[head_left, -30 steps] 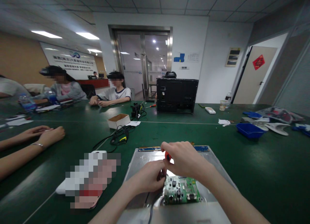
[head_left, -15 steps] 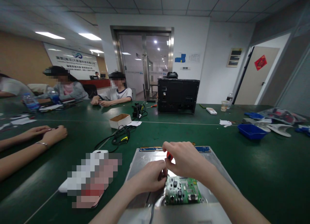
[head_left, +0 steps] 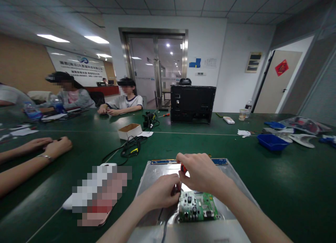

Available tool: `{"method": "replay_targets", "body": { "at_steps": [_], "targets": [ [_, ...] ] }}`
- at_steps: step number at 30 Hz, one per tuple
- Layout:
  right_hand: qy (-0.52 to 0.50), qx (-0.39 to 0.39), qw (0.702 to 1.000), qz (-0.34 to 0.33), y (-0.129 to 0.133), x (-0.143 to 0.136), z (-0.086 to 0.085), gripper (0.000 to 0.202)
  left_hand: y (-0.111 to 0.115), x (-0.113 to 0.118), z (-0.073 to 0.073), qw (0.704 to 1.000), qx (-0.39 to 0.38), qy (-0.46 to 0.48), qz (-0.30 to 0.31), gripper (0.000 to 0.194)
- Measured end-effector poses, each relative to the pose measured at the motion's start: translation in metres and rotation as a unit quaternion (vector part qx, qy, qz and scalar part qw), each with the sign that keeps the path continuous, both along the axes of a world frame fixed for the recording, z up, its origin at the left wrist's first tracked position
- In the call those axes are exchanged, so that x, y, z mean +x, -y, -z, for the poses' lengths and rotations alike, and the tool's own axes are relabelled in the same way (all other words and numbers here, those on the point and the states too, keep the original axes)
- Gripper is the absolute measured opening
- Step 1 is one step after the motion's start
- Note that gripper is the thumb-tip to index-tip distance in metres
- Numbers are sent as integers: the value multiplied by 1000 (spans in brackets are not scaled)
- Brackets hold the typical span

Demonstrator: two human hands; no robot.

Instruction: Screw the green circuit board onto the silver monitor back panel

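My right hand (head_left: 203,171) is closed around the red and black handle of a screwdriver (head_left: 183,168), which points down. Just below and to the left, my left hand (head_left: 165,190) pinches at the upper left corner of a green circuit board (head_left: 198,206). What its fingertips hold, and the screwdriver's tip, are hidden. The board sits on the metal back of a flat display panel (head_left: 154,171). A narrow blue circuit strip (head_left: 220,161) runs along the panel's far edge. A dark cable (head_left: 164,229) comes out beneath my left wrist.
Left of the panel lie a white device and a pink phone, blurred (head_left: 105,194). Beyond are black cables (head_left: 131,146), a small white box (head_left: 130,131) and a black monitor casing (head_left: 193,104). A blue tray (head_left: 273,142) is at right. Another person's hands (head_left: 56,148) rest at left.
Both hands keep the same place and hold at the board's corner. The whole view has shifted very slightly to the left.
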State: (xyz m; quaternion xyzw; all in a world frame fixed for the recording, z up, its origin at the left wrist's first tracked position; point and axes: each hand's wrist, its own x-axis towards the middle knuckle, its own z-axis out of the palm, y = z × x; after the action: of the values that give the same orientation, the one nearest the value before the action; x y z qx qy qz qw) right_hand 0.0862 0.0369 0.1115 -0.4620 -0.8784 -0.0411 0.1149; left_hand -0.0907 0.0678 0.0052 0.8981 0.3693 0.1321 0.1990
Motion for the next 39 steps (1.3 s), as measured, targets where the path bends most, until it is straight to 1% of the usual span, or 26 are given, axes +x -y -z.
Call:
{"method": "replay_targets", "body": {
  "at_steps": [5, 8, 14, 18, 21, 24, 29, 33, 36, 39],
  "targets": [
    [16, 4, 1000, 9, -2, 1, 1, 16, 1, 2, -3, 1000, -4, -12, -9, 9],
    [8, 3, 1000, 4, -3, 0, 2, 10, 1, 3, -4, 1000, -6, -10, -8, 9],
    [-7, 17, 1000, -9, -1, -1, 3, 19, 0, 2, -1, 1000, -9, 5, 2, 9],
    [1, 17, 1000, -11, -2, 0, 3, 13, -1, 2, 2, 1000, -11, 1, -2, 9],
    [14, 13, 1000, -1, -3, 0, 2, 17, -1, 1, 3, 1000, -10, -8, -10, 9],
    [12, 3, 1000, 0, -3, 0, 2, 14, 0, 2, 0, 1000, -12, -8, -15, 10],
    [-3, -1, 1000, -9, -2, -1, 2, 18, 0, 2, -3, 1000, -24, -11, -10, 9],
    [3, -1, 1000, -14, -1, -1, 2, 15, -1, 3, -1, 1000, -21, -8, -7, 9],
    [6, 7, 1000, -16, 0, -1, 1, 10, -1, 3, 0, 1000, -15, -12, -10, 7],
    [11, 13, 1000, -14, -1, -1, 1, 16, -1, 4, 0, 1000, -9, -20, -20, 5]
  ]
}}
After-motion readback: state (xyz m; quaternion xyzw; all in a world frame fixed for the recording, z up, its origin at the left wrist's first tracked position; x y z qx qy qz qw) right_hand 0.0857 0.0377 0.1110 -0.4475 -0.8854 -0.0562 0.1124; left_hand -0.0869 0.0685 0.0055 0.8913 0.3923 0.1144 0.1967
